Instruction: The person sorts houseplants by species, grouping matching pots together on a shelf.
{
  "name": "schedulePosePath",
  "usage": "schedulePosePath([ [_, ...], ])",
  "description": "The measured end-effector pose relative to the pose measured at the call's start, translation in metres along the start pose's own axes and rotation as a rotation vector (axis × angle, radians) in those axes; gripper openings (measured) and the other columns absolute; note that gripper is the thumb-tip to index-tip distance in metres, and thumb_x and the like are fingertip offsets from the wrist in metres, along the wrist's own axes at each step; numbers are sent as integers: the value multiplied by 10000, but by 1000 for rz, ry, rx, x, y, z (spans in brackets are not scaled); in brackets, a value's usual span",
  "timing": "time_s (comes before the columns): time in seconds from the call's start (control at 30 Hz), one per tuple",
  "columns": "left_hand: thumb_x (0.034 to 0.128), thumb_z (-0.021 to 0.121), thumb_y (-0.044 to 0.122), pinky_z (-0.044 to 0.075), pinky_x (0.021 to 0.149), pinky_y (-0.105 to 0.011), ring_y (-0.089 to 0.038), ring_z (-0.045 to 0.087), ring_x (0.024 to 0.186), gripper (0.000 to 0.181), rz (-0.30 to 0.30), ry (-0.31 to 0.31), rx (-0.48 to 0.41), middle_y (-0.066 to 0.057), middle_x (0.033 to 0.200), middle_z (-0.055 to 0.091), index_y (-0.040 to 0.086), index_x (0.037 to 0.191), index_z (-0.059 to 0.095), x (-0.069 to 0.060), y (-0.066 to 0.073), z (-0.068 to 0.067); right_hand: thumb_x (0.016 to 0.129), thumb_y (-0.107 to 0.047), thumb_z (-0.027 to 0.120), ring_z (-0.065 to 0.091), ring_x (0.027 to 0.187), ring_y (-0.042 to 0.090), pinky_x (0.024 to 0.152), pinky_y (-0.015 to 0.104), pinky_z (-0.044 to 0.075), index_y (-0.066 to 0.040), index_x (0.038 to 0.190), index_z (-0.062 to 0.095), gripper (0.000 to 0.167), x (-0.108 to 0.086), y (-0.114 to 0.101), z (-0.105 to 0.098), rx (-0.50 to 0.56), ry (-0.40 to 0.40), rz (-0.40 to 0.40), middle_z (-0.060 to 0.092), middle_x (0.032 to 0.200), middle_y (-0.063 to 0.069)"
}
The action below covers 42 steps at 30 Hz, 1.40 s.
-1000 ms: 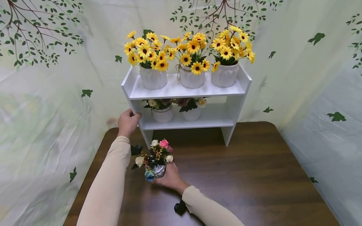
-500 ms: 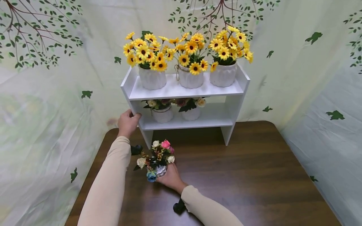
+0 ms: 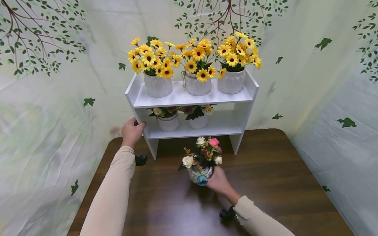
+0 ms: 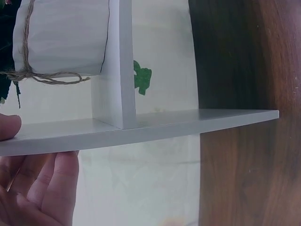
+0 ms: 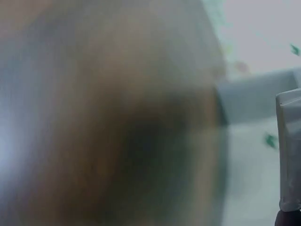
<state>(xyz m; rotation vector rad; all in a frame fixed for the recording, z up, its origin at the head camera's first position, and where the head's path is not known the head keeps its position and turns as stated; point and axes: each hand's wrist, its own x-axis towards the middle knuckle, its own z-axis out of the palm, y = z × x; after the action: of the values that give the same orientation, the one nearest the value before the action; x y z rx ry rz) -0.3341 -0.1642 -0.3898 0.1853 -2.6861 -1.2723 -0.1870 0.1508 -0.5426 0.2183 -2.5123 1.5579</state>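
Observation:
A white two-tier shelf stands on the brown table. My left hand grips its left side panel; in the left wrist view the thumb is on the inner face and the fingers are on the outer face. My right hand holds a small whitish flowerpot by its right side, in front of the shelf. White, pink and blue artificial roses fill this pot and hide part of it. The right wrist view is mostly blurred.
Three white pots of yellow daisy-like flowers line the top tier. On the lower tier, two rose pots stand left and centre. A leaf-patterned cloth hangs around the brown table.
My right hand has moved right with the flowerpot, from near the shelf's left leg to before its middle. The left hand keeps its hold on the side panel.

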Motion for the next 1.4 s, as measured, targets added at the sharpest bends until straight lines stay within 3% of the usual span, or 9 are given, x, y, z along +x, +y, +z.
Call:
schedulePosePath([
  [0.13,920,555,288,455,992,-477,-365,601,1170,457,-2,-6,11,-208,1285,662,24,1287,625,-1,1,0,608,-250,916,667,1067,355,949,473,523,44,1264,573,796,6,-11,-56,-75,137,2,700,1147,228],
  [0.23,919,553,292,457,982,-476,-368,603,1164,460,0,-2,19,-215,1280,662,16,1280,626,-1,1,0,650,-289,901,621,1149,410,997,533,483,48,1345,499,871,19,-27,-94,-117,173,54,642,1248,267],
  [0.37,919,551,288,464,976,-474,-373,606,1166,463,7,-2,11,-223,1280,660,8,1280,624,-1,2,-1,711,-334,876,548,1254,412,1051,555,436,-7,1452,390,945,42,-46,-133,-155,121,113,561,1373,249],
  [0.47,918,550,274,471,962,-465,-369,613,1154,454,10,-3,4,-223,1270,666,6,1276,627,-2,2,0,712,-334,874,543,1251,398,1032,553,446,-28,1467,369,959,57,-55,-150,-188,92,136,556,1375,233],
  [0.63,918,540,261,478,947,-466,-368,616,1145,451,12,-5,10,-225,1271,665,2,1276,627,-1,3,0,708,-352,869,568,1204,375,997,529,476,-31,1438,390,930,73,-61,-152,-204,70,174,582,1327,215],
  [0.73,924,538,270,472,972,-475,-369,610,1168,453,15,-7,3,-220,1286,658,8,1284,623,0,4,0,717,-345,861,560,1208,360,1010,522,472,-38,1430,395,906,82,-60,-144,-155,79,185,575,1333,202],
  [1.03,955,520,306,437,1035,-511,-388,584,1224,481,-5,-27,30,-215,1328,635,24,1338,593,-5,0,2,729,-301,863,552,1216,325,1043,491,453,-56,1413,414,855,95,-54,-120,-41,165,219,576,1335,172],
  [1.4,948,515,318,458,1008,-503,-386,583,1219,494,-9,-19,17,-214,1330,634,26,1340,589,-2,1,3,738,-273,858,559,1188,312,1036,474,447,-25,1365,477,775,115,-53,-121,-15,199,212,603,1301,175],
])
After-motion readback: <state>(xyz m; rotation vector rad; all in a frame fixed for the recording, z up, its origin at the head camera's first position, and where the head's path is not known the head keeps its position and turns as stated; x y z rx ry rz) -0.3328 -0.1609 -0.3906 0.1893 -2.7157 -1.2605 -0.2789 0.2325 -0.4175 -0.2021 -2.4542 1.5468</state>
